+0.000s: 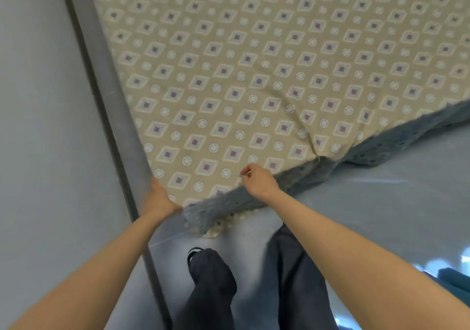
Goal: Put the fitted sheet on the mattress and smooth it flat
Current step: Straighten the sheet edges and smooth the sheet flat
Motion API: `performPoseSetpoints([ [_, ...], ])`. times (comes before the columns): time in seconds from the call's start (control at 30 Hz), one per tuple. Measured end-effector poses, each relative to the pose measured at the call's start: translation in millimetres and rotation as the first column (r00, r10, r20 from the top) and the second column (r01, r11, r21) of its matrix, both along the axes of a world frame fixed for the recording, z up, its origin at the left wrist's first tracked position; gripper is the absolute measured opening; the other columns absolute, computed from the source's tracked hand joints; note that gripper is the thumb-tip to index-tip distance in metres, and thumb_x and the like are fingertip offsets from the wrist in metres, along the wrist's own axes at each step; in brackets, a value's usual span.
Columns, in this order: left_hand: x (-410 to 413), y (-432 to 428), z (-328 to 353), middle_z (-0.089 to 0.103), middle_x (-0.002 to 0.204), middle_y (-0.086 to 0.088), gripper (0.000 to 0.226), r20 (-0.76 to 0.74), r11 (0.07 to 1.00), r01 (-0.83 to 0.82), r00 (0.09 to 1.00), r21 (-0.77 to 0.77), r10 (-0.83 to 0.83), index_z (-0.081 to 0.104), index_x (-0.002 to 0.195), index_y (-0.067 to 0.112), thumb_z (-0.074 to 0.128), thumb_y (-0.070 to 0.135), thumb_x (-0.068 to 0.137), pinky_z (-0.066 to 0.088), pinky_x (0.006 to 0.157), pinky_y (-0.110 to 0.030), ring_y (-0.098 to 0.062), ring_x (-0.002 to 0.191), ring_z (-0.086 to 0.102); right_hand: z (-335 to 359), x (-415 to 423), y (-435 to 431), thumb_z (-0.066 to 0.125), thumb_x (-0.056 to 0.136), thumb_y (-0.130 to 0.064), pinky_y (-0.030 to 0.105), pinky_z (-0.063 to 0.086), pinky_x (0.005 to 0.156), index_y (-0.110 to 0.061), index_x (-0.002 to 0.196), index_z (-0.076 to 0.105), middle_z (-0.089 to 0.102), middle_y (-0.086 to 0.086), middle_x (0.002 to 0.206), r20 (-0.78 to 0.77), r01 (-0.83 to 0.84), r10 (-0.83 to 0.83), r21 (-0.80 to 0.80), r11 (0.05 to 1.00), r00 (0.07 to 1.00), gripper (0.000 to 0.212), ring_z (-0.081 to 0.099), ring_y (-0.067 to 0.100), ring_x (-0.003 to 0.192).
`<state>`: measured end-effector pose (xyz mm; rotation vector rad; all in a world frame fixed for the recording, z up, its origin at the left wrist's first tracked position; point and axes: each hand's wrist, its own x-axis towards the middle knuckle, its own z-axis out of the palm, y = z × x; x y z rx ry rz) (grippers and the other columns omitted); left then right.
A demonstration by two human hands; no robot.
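The beige fitted sheet [254, 62], printed with diamonds and circles, covers the top of the mattress and fills most of the view. Its blue-grey gathered skirt [381, 141] hangs along the near edge of the bed. A crease runs down the sheet toward that edge at the right. My left hand [159, 197] grips the sheet at the near left corner, against the wall side. My right hand [258, 178] has its fingers curled round the sheet's edge a little to the right of that corner. Under the corner the skirt is bunched, with pale patterned mattress showing below it.
A pale wall [38, 100] with a grey trim strip [106, 95] runs close along the bed's left side. My legs in dark trousers [211, 278] stand on a pale blue floor [381, 215]. A teal object [455, 278] sits at the lower right.
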<state>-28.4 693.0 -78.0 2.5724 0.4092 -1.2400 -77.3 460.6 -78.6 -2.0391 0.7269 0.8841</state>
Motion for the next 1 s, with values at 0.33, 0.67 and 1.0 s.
performPoseSetpoints([
  [0.33,-15,54,-76,0.067,0.105,-0.006,0.071,0.162,0.99,0.054,0.986,-0.134,-0.032,0.056,0.117,0.013,0.084,0.041,0.057,0.05,0.069,-0.033,-0.031,0.096,0.065,-44,13,64,0.062,0.08,-0.014,0.037,0.051,0.08,-0.018,0.091,0.05,0.056,0.006,0.104,0.097,-0.079,0.098,-0.184,0.98,0.99,0.017,0.055,0.025,0.099],
  [0.67,-26,55,-59,0.068,0.085,-0.019,0.015,0.161,1.0,-0.007,0.987,-0.003,0.007,0.059,0.068,0.006,0.058,0.013,0.081,0.037,0.058,-0.029,-0.037,0.076,0.06,-40,8,68,0.053,0.088,-0.019,0.038,0.049,0.08,-0.014,0.104,0.053,0.055,0.006,0.109,0.105,-0.125,0.157,-0.264,0.957,0.982,0.017,0.051,0.026,0.105],
  [1.0,-12,74,-57,0.054,0.068,-0.005,0.025,0.038,0.996,-0.062,0.997,0.065,0.06,0.047,0.059,0.011,0.061,0.021,0.077,0.033,0.053,-0.022,-0.028,0.072,0.057,-41,0,90,0.043,0.096,-0.027,0.04,0.034,0.089,-0.017,0.107,0.052,0.056,0.001,0.107,0.182,-0.205,0.334,-0.502,0.84,0.925,0.018,0.049,0.024,0.104],
])
